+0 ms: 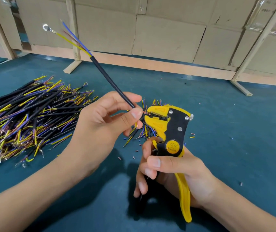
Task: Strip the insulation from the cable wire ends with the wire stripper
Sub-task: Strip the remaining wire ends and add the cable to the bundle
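Observation:
My left hand (107, 118) pinches a black cable (110, 81) near its lower end, with thumb and fingers curled round it. The cable slants up to the left; its far end fans into blue, yellow and brown wires, one bearing a ring terminal (46, 28). The lower end's thin wires sit in the jaws of a yellow and black wire stripper (170, 128). My right hand (172, 174) grips the stripper's handles, fingers wrapped round them, jaws pointing left toward the cable.
A large pile of black cables (25, 118) with coloured wire ends lies at the left on the teal table (234, 131). A smaller heap (144, 131) sits behind the stripper. Bits of cut insulation (192, 136) are scattered around. Cardboard panels and wooden struts stand behind.

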A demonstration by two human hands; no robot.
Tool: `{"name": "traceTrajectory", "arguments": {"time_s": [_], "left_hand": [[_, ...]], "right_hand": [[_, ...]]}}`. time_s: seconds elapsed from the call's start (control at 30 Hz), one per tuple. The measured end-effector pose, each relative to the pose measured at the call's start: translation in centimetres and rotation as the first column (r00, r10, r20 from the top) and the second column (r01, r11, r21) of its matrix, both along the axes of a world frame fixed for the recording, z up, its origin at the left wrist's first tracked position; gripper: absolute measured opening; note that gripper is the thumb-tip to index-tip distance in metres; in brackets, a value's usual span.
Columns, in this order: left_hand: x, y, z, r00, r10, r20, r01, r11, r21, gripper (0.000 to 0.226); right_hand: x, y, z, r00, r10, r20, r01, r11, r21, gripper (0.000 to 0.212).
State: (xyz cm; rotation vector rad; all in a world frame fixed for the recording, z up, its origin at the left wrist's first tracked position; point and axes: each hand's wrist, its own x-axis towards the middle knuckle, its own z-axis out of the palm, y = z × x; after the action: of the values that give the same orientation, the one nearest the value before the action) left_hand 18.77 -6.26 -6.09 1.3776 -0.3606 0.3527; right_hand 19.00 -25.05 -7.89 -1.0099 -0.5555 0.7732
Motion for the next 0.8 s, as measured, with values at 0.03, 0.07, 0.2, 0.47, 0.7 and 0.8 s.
{"name": "traceTrajectory", "arguments": {"time_s": [0.03,0.07,0.2,0.47,0.7,0.8], "left_hand": [[0.0,0.0,0.02,1.0,-0.006,-0.009,0.006,1.0,-0.019,0.018],[0.0,-0.01,0.04,1.0,-0.011,-0.019,0.011,0.999,-0.032,0.017],[0.0,-0.03,-0.04,0.999,0.009,-0.044,-0.011,0.999,-0.047,0.016],[-0.32,-0.43,0.18,0.972,-0.153,-0.178,0.094,0.948,-0.304,0.019],[-0.5,-0.91,-0.11,0.987,-0.043,-0.152,0.024,0.992,-0.123,0.017],[-0.43,-0.49,0.03,0.994,-0.01,-0.113,0.006,0.999,-0.038,0.017]], "right_hand": [[0.01,0.0,0.01,1.0,0.0,0.003,0.0,1.0,0.0,0.022],[0.02,0.0,-0.01,1.0,0.001,0.004,-0.001,1.0,0.0,0.024],[0.05,-0.02,-0.12,1.0,0.008,-0.005,-0.008,1.0,0.01,0.026],[0.14,-0.01,-0.12,1.0,0.02,0.003,-0.02,1.0,0.021,0.025],[0.29,-0.1,-0.26,0.999,0.02,0.025,-0.02,1.0,0.014,0.024],[0.35,-0.12,-0.25,0.999,0.015,0.031,-0.015,1.0,0.001,0.023]]}}
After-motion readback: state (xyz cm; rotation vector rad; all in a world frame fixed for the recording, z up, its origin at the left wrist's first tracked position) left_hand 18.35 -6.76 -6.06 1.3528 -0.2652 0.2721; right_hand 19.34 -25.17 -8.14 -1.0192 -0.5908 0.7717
